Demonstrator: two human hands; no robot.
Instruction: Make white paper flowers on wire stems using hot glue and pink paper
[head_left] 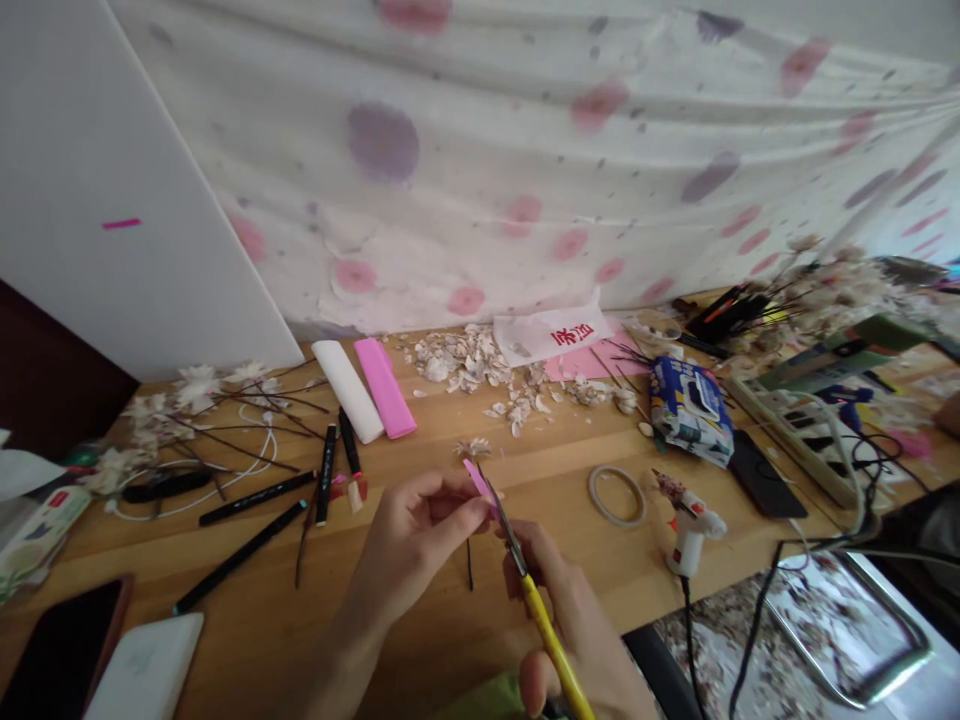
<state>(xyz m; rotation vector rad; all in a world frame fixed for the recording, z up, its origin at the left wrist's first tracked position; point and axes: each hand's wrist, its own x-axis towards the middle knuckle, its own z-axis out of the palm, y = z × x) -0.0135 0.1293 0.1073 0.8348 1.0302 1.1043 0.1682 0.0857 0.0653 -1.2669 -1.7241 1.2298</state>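
Note:
Between the thumb and fingers of my left hand (420,535) is a small pink paper strip (478,478), pinched and pointing up and away. My right hand (574,610) grips yellow-handled scissors (553,640). The metal blades reach up to the strip, right beside my left fingertips; whether they touch the paper is hard to tell. Just beyond my hands lies a small pale flower (472,447) on the wooden table (442,660). Below the strip, a thin dark stem (470,565) shows between my hands.
Folded white paper (349,390) and pink paper (385,388) lie behind, near loose petals (465,358). Several black markers (255,497) are at left, by a phone (67,650). To the right are a tape roll (616,495), a glue gun (686,525) and a wipes pack (690,408).

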